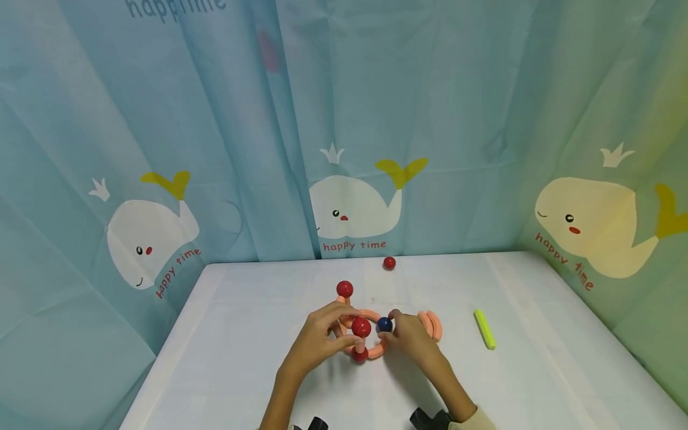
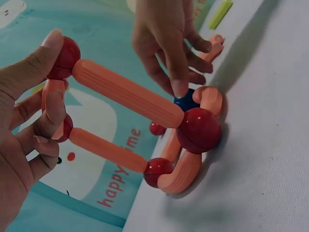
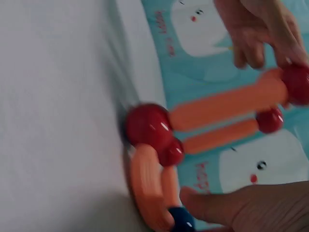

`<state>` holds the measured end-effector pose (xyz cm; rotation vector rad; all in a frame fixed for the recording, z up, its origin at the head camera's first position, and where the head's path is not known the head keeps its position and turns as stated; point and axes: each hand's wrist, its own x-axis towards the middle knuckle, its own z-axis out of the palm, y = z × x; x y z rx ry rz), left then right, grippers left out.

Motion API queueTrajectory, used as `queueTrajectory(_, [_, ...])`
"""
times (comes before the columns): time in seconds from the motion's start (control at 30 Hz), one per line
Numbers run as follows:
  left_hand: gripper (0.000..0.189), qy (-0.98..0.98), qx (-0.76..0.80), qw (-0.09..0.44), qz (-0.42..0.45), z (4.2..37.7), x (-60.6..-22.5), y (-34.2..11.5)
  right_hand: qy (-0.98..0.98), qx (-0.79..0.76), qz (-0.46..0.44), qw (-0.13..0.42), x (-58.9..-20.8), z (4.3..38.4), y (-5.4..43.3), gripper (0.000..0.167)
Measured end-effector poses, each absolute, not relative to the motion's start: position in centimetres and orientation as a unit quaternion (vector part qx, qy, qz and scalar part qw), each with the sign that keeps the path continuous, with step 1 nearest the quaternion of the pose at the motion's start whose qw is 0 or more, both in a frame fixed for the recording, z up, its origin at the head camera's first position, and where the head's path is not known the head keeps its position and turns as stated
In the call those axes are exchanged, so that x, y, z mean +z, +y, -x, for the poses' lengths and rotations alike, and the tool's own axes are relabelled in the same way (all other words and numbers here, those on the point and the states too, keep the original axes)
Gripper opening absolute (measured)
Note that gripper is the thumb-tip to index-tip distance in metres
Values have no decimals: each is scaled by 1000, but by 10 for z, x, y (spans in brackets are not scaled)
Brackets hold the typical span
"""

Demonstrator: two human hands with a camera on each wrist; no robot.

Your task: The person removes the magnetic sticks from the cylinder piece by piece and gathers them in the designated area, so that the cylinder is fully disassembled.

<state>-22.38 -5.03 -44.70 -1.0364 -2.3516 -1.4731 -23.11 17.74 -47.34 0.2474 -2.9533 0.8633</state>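
Left hand (image 1: 322,334): grip narrowed to a pinch, thumb on a glossy upper red ball (image 2: 70,55) of a frame (image 2: 128,94) built from ribbed salmon-orange rods and red balls. Right hand (image 1: 412,338): grip also pinched, thumb and finger at either side of the glossy dark-blue ball (image 1: 384,324) low in the same frame. Frame is between the hands, curved base pieces (image 2: 181,176) resting on the white bench (image 1: 242,352), straight rods running up to the upper balls. Just right of right hand, two curved salmon-orange pieces (image 1: 430,326) side by side; farther right, lime-green stick (image 1: 485,329). Loose red ball (image 1: 389,263) near bench's far edge. Light-blue whale-print curtain (image 1: 365,89) behind.
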Motion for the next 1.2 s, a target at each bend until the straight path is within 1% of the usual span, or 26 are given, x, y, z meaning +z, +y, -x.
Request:
queueTrajectory(0.2, [40,-784,-495,103,360,226,-450,-49,-965,254,-46,49,-482,226,163,41])
queueTrajectory(0.47, [40,-780,-497,112,363,225,-448,-47,-966,247,-35,72,-487,226,157,33])
queueTrajectory(0.63, [38,-790,-485,117,357,225,-450,-45,-964,244,-44,95,-490,229,160,42])
queueTrajectory(0.73, [38,-799,-472,116,354,224,-451,-44,-962,249,-50,95,-492,232,162,46])
queueTrajectory(0.87, [39,-806,-454,124,359,224,-452,-43,-955,272,-63,97,-496,237,165,47])
queueTrajectory(0.93, [39,-808,-445,134,363,223,-451,-42,-950,282,-73,109,-497,240,167,48])
queueTrajectory(1.03, [34,-808,-436,150,367,223,-450,-40,-944,299,-76,120,-500,243,169,51])
queueTrajectory(1.1, [30,-808,-433,157,368,222,-450,-39,-941,309,-74,118,-500,244,170,51])
queueTrajectory(1.2, [25,-807,-432,166,368,222,-451,-37,-938,319,-74,118,-498,244,171,48])
